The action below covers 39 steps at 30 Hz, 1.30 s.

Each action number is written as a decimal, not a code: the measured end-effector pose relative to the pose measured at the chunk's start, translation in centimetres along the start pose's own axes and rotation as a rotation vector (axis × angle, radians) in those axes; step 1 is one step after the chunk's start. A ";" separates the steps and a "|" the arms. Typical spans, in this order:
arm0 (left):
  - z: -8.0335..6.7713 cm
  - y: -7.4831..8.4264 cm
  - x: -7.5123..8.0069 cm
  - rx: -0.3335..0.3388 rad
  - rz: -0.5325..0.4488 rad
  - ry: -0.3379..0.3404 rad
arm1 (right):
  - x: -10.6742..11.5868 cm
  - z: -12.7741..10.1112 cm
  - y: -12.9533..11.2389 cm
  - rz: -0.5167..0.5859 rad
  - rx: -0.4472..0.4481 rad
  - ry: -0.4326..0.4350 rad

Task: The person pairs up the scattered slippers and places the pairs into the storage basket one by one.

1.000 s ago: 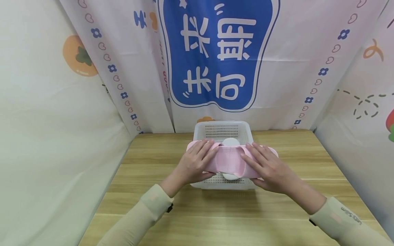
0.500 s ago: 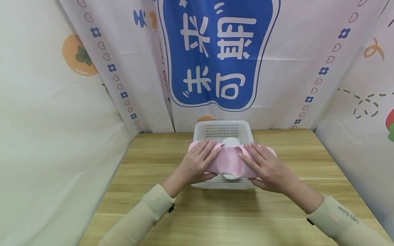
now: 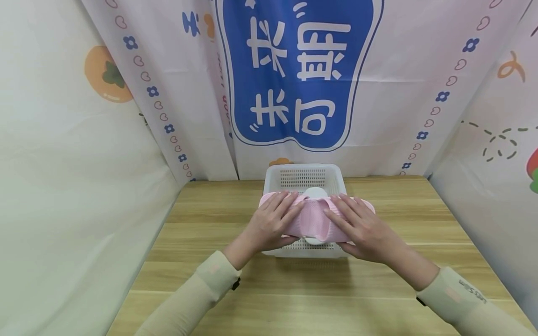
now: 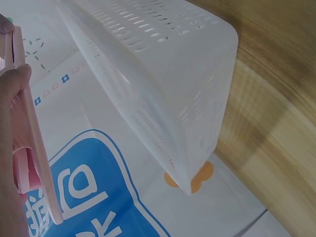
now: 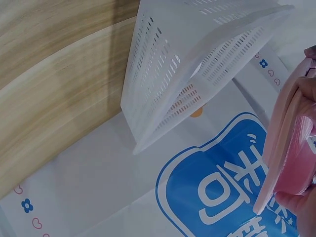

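Observation:
A pair of pink slippers with ribbed straps is held over the white basket [image 3: 304, 171], the two overlapping end to end. My left hand [image 3: 268, 225] grips the left slipper [image 3: 295, 227], fingers on top and thumb along the near edge. The right slipper [image 3: 338, 233] is gripped likewise by my right hand [image 3: 371, 232]. In the left wrist view a flat pink sole [image 4: 38, 158] shows beside the fingers; the right wrist view shows pink soles [image 5: 281, 143] layered together. Behind the slippers, a white rounded object [image 3: 315, 192] lies in the basket, mostly hidden.
The perforated basket stands near the back edge of the wooden table [image 3: 294, 298]. A printed curtain [image 3: 294, 84] hangs right behind it. Pale fabric walls [image 3: 75, 196] close off the left and right sides.
My hands have come slightly closer together. The slippers have slid further into each other, so the gap between their straps is narrower. The basket stays in place.

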<state>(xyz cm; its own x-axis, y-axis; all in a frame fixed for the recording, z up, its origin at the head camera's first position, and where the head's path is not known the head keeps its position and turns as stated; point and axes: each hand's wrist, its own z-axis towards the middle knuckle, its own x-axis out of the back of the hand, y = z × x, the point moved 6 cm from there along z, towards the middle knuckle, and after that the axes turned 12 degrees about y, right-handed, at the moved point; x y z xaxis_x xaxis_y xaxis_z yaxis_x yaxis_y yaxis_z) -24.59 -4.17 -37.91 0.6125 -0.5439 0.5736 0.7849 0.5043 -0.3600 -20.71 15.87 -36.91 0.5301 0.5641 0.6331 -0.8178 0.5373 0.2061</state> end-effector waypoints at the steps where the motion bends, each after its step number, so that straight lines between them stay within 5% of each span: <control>1: 0.0 0.0 0.0 0.000 0.001 0.001 | 0.0 0.0 0.0 -0.001 0.002 0.006; 39: 0.6 0.6 -0.3 -0.014 0.034 0.016 | -0.5 0.3 -0.6 -0.010 0.011 0.022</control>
<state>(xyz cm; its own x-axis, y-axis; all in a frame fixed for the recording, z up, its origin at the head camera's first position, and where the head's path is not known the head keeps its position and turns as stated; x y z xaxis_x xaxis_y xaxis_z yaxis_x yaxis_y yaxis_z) -24.35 -3.24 -37.87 0.6404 -0.5372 0.5489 0.7646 0.5135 -0.3895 -20.51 15.04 -37.07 0.5431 0.5722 0.6145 -0.8147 0.5362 0.2207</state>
